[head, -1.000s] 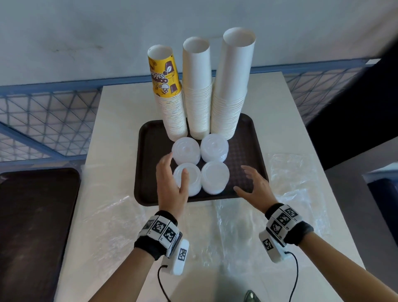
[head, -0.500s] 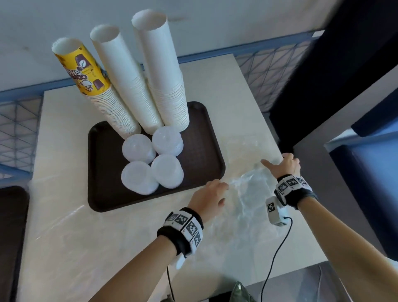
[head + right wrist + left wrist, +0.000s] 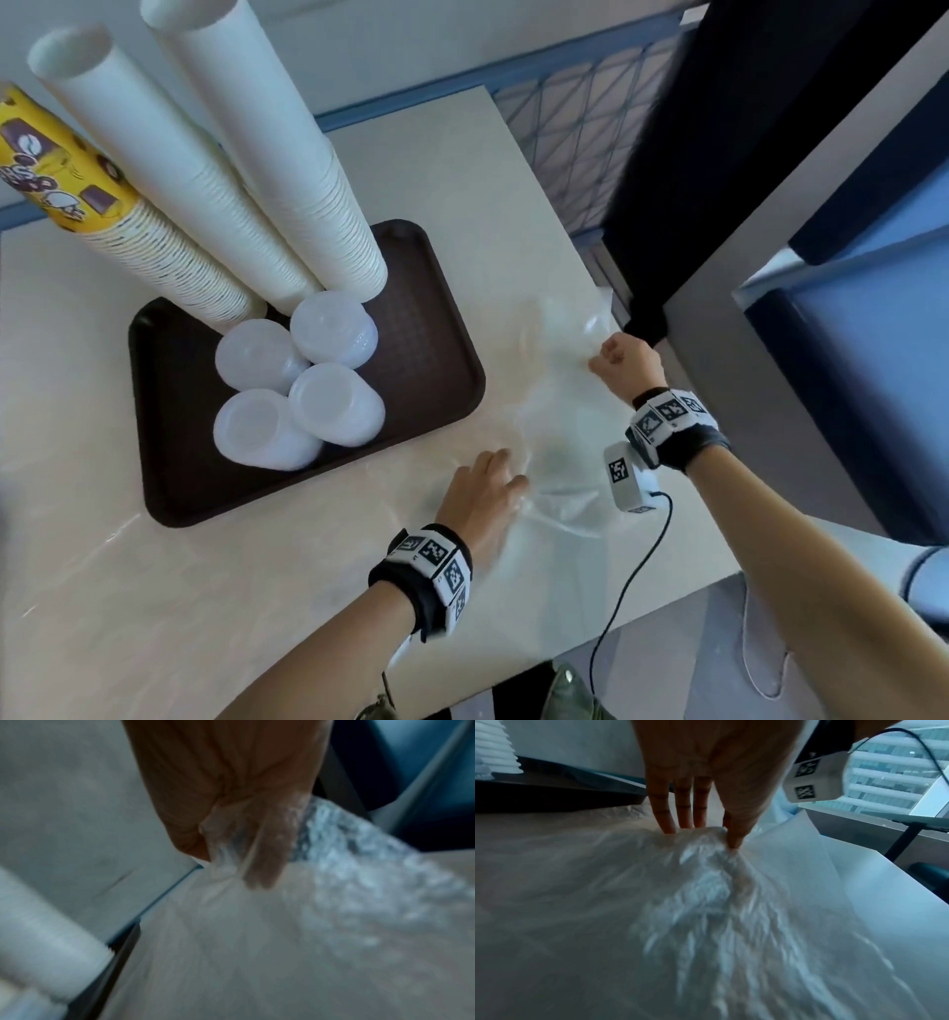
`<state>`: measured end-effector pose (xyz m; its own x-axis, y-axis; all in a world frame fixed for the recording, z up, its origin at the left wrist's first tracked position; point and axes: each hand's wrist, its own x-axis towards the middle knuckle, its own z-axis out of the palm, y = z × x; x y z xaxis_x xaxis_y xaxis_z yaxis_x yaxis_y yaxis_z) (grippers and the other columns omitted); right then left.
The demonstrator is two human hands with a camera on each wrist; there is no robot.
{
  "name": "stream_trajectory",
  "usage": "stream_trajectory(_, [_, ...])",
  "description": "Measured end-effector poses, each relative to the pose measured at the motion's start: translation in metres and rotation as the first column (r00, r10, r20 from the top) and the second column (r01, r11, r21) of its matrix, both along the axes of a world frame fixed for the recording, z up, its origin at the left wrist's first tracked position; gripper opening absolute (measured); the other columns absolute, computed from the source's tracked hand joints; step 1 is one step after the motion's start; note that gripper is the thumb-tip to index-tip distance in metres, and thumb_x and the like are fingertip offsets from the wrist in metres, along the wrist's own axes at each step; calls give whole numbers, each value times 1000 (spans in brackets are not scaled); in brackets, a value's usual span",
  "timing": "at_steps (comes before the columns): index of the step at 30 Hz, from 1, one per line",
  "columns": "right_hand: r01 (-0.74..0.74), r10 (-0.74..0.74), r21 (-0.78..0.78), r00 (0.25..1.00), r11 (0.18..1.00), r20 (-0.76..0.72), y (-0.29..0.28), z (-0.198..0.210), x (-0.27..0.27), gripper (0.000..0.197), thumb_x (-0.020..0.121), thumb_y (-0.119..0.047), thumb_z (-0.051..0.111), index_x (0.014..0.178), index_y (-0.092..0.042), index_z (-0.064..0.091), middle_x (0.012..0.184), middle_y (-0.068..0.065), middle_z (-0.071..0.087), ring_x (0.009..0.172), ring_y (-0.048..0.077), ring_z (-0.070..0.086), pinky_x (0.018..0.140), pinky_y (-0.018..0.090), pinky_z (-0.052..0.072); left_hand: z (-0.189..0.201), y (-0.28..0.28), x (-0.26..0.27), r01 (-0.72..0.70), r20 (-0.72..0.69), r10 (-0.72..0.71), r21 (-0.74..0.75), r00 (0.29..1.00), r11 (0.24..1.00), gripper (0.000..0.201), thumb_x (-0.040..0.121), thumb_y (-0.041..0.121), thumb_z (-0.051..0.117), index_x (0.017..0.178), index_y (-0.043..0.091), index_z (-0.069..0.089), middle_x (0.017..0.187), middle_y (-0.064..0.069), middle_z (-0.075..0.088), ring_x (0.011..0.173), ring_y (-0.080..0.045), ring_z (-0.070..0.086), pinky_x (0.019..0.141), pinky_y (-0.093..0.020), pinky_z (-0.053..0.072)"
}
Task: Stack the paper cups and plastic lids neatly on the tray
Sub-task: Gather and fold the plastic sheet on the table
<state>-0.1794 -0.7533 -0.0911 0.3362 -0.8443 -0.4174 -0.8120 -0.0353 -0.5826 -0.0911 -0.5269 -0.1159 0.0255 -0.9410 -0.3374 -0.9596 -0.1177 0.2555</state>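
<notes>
A dark brown tray (image 3: 426, 329) holds three tall stacks of paper cups: one topped by a yellow printed cup (image 3: 154, 257) and two white ones (image 3: 205, 205) (image 3: 318, 205). In front of them stand several short stacks of clear plastic lids (image 3: 334, 401). A crumpled clear plastic bag (image 3: 560, 411) lies on the table right of the tray. My left hand (image 3: 508, 473) pinches a bunch of it (image 3: 718, 902) between fingertips and thumb. My right hand (image 3: 611, 360) grips its far end in a fist (image 3: 231, 862). Neither hand touches the tray.
The cream table (image 3: 154, 591) ends just right of my right hand, beside a dark pillar (image 3: 719, 180). A blue mesh railing (image 3: 565, 128) runs behind. A cable (image 3: 631, 575) hangs from my right wrist over the table's near edge.
Both hands left the lids and tray and moved right onto the plastic bag. My right hand has curled into a fist on it, and my left has gathered it.
</notes>
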Motion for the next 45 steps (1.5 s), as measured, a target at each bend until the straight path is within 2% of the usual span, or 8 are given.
stream_trajectory(5, [325,-388,213,793,921,470,14,20,-65,23,91,-7,52,72,-16,41,79,11,62,65,18,65,60,25,54,6,-3,2,-155,-129,150,-24,980,988,16,80,14,61,95,8,60,114,-11,53,104,-29,53,70,-40,45])
stream_trajectory(13, [614,-638,213,645,760,420,88,37,-178,20,92,-14,50,80,-29,44,100,11,57,71,8,53,71,29,46,13,13,27,-588,-659,449,13,603,809,5,88,8,54,86,4,56,92,-12,66,89,-23,60,83,-32,47])
stream_trajectory(19, [494,-709,509,481,705,515,164,35,-169,36,99,-8,27,135,-8,27,115,13,62,84,18,72,71,31,58,37,24,34,-681,-806,480,137,346,720,15,78,28,48,74,14,47,65,7,45,60,-6,40,56,-12,34])
stream_trajectory(27, [199,-625,695,648,691,435,222,25,-69,37,101,-19,29,138,-15,33,127,15,56,90,26,65,72,32,57,41,35,3,-518,-674,348,-60,652,853,4,87,9,55,88,6,56,91,-8,62,88,-22,59,78,-30,46])
stream_trajectory(33, [-87,-564,758,614,647,552,232,27,-54,82,62,-87,36,121,-32,50,125,1,62,106,17,64,89,41,52,40,43,-32,-349,-495,241,-137,835,927,9,84,14,58,93,13,59,108,-1,54,100,-19,51,74,-29,43])
stream_trajectory(37, [84,-587,690,607,718,537,229,13,-64,78,60,-53,78,120,-8,54,103,7,70,95,22,68,76,38,56,45,45,-49,-263,-464,230,-8,855,965,33,84,7,54,117,7,53,122,-8,48,110,-24,49,85,-36,46])
stream_trajectory(40, [236,-706,714,519,660,482,220,7,-76,14,92,-4,48,102,6,47,91,20,63,67,25,70,64,40,58,40,55,-44,-253,-548,156,-107,822,961,24,90,14,48,109,6,62,119,-10,52,101,-25,57,84,-37,49])
stream_trajectory(45, [201,-784,805,443,559,434,198,-4,-114,32,91,7,23,121,5,35,88,11,74,74,29,72,57,35,58,23,83,-8,-412,-448,307,-156,840,898,32,78,8,47,105,10,64,123,-9,52,108,-24,55,86,-33,48])
